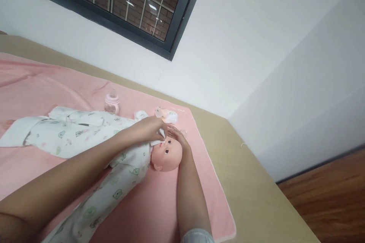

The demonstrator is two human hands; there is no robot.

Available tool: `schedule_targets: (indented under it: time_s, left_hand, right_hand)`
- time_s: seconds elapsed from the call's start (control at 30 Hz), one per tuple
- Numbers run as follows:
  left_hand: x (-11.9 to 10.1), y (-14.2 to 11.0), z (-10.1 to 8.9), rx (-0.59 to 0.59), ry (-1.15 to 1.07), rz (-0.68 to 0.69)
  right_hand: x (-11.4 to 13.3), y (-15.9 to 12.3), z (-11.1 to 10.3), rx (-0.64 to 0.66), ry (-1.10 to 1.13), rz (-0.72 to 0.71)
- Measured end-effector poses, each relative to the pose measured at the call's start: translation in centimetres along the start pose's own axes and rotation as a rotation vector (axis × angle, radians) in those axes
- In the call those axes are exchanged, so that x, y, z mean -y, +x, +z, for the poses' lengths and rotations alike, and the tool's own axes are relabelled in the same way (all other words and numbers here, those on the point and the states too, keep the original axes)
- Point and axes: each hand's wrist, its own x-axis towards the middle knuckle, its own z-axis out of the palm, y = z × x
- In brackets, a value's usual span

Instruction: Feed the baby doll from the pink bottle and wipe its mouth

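A baby doll (167,154) in a white printed sleepsuit lies on a pink blanket (159,205), its head toward the right. My left hand (149,127) is closed on a small white wipe (160,138) and presses it to the doll's mouth. My right hand (177,136) rests on the far side of the doll's head, fingers curved against it.
A pink baby bottle (111,103) stands on the blanket behind the doll. A small white and pink item (167,115) lies near the blanket's far corner. The tan table (251,182) ends at the right above a wooden floor (330,205). White walls and a window lie behind.
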Motion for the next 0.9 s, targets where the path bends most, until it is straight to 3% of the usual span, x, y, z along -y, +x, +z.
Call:
schedule_targets:
  time_s: [0.27, 0.43, 0.63, 0.77, 0.9]
  left_hand:
    - [1.2, 0.3, -0.1, -0.086, 0.009, -0.017]
    - [2.6, 0.6, -0.5, -0.146, 0.014, -0.068]
    - [3.5, 0.7, -0.6, -0.221, 0.006, -0.131]
    - [3.7, 0.6, -0.6, -0.244, -0.014, -0.154]
    - [4.3, 0.4, -1.3, -0.283, -0.059, -0.190]
  right_hand:
    - [1.1, -0.4, 0.4, 0.026, 0.022, 0.010]
    - [5.2, -1.2, 1.5, 0.202, -0.089, -0.059]
    - [9.6, -2.9, 4.5, 0.343, -0.452, -0.111]
    - [10.3, -3.3, 5.9, 0.280, -0.625, -0.134]
    - [9.3, -2.5, 5.0, 0.093, -0.582, -0.143]
